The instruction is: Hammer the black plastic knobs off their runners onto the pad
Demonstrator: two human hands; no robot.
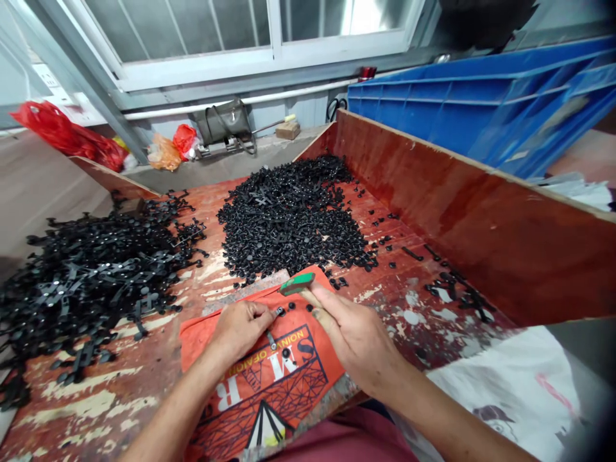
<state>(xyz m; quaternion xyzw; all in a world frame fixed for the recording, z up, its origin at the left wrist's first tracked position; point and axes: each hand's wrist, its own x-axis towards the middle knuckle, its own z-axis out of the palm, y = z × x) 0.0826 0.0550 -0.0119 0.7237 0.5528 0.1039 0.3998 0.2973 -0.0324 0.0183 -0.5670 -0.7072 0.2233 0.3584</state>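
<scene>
My right hand [356, 340] is closed around the wooden handle of a small hammer [297, 283] with a green head, held above an orange printed cloth [199, 340]. On that cloth, the thumb and fingertips of my left hand [240, 328] pinch a small black part with a metal ring [280, 311]. The fingers hide some of this part. A narrow dark strip with a shiny round end [273, 345] lies just below my left fingertips. Several little black round pieces [286, 353] are scattered on the cloth between my hands.
Large heaps of small black parts lie at the centre [289, 224] and on the left [91, 276] of the worn red table. A wooden side board [457, 212] bounds the right. Beyond it stands a blue crate [433, 115]. White plastic sheeting [514, 378] is at lower right.
</scene>
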